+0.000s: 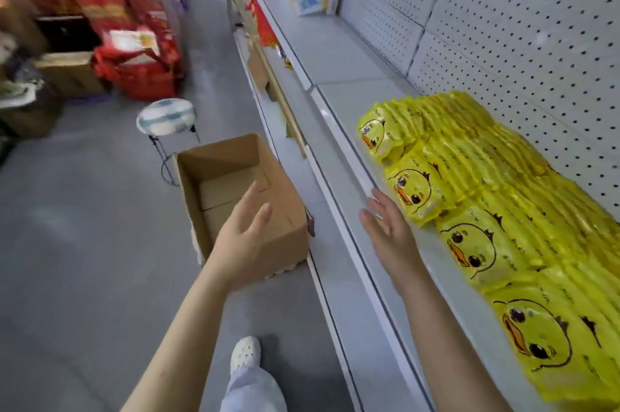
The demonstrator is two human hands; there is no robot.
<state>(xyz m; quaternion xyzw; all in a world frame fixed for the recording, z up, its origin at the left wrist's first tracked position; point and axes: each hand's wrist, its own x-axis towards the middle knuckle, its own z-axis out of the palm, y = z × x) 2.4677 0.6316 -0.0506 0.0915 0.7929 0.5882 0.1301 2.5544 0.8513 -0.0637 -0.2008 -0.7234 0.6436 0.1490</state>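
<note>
1. Left hand (pixel 243 237): fingers straight, holding nothing, poised over the cardboard box (pixel 219 156), whose open top extends toward 12 o'clock. Whether the hand touches the box cannot be told.
2. Right hand (pixel 391 230): fingers straight, empty, over the front edge of the shelf (pixel 339 52).
3. Duck packets (pixel 486 210): rows on the shelf, the nearest just beside the right hand's fingertips at 3 o'clock.
</note>
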